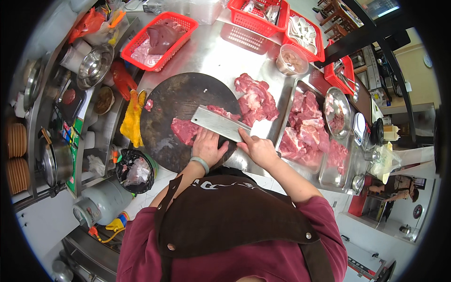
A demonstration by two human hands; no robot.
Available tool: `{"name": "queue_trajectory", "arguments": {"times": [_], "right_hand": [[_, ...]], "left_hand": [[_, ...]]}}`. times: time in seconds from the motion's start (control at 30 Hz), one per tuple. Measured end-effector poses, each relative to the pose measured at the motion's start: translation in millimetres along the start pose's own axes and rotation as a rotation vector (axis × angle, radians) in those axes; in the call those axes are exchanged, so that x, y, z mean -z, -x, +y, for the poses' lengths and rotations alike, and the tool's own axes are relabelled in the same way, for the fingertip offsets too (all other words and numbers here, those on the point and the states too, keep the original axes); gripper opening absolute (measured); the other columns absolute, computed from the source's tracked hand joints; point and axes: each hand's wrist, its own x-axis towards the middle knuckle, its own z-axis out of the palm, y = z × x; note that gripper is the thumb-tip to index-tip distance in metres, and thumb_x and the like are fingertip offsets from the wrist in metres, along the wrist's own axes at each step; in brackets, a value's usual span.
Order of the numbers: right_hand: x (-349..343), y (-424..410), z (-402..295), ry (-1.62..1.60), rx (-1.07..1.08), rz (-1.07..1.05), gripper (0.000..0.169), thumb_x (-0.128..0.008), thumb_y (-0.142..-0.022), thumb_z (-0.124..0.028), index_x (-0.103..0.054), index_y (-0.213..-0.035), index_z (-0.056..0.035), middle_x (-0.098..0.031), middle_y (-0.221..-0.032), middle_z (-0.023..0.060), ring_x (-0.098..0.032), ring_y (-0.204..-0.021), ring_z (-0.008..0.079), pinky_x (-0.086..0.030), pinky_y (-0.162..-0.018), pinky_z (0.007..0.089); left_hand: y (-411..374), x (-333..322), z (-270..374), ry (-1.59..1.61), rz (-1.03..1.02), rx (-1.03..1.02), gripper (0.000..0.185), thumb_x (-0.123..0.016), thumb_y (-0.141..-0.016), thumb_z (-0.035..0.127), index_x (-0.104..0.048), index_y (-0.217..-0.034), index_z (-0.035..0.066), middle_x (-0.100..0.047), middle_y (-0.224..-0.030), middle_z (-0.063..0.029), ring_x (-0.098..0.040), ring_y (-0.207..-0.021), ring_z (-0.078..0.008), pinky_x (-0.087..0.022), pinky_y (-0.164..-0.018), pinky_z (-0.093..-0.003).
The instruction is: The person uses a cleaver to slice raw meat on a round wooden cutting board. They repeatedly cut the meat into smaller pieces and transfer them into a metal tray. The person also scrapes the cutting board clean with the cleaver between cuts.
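My right hand (261, 149) grips the handle of a Chinese cleaver (222, 124), whose broad steel blade slants across a round, dark chopping block (165, 105). Under and beside the blade lies a piece of raw red meat (185, 130); a strip of meat (223, 112) shows past its far edge. My left hand (208, 146) presses its fingertips on the near side of the meat, close to the blade, fingers partly hidden. A small meat scrap (149, 105) sits near the block's left rim. On the steel table to the block's right rests a large slab of raw meat (256, 98).
A deep steel tray (294, 88) of meat pieces stands at right, beside a steel bowl (347, 102). Red plastic baskets (183, 46) and a clear tub (292, 60) line the back. At left are a yellow cloth (132, 121), a lined bin (135, 171) and crowded shelves. A person (400, 187) is far right.
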Motion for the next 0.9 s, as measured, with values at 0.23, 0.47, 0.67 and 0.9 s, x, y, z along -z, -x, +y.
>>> {"name": "queue_trajectory", "arguments": {"times": [0.23, 0.47, 0.67, 0.9], "right_hand": [[-10, -32, -14, -0.108, 0.035, -0.002, 0.047, -0.052, -0.091, -0.040, -0.050, -0.127, -0.0090, -0.063, -0.070, 0.0163, -0.064, -0.061, 0.0352, -0.052, -0.056, 0.0436], [-20, -19, -8, -0.016, 0.007, 0.025, 0.050, -0.051, -0.091, -0.041, -0.047, -0.130, -0.0096, -0.063, -0.073, 0.0147, -0.064, -0.060, 0.0325, -0.052, -0.054, 0.0429], [-14, 32, 16, 0.067, -0.093, 0.011, 0.054, -0.056, -0.089, -0.042, -0.046, -0.131, -0.0101, -0.061, -0.065, 0.0116, -0.061, -0.052, 0.0326, -0.051, -0.050, 0.0422], [-21, 73, 27, 0.031, -0.141, 0.066, 0.054, -0.058, -0.089, -0.038, -0.045, -0.133, -0.0101, -0.060, -0.065, 0.0138, -0.060, -0.052, 0.0338, -0.050, -0.047, 0.0431]], "left_hand": [[1, -2, -2, 0.046, -0.102, 0.032, 0.055, -0.067, -0.075, 0.032, -0.054, -0.118, -0.001, -0.054, -0.121, -0.0195, -0.047, -0.119, -0.0355, -0.030, -0.107, -0.0472], [2, -1, -3, -0.013, -0.071, 0.052, 0.056, -0.067, -0.075, 0.031, -0.054, -0.119, -0.001, -0.054, -0.122, -0.0197, -0.045, -0.122, -0.0350, -0.029, -0.108, -0.0464], [-2, 4, -1, -0.010, -0.058, 0.043, 0.056, -0.065, -0.077, 0.031, -0.053, -0.120, -0.002, -0.047, -0.130, -0.0195, -0.035, -0.131, -0.0336, -0.026, -0.110, -0.0467], [-3, 7, 2, -0.014, -0.056, 0.061, 0.065, -0.065, -0.078, 0.031, -0.044, -0.129, -0.001, -0.040, -0.139, -0.0166, -0.029, -0.135, -0.0322, -0.023, -0.112, -0.0461]]}}
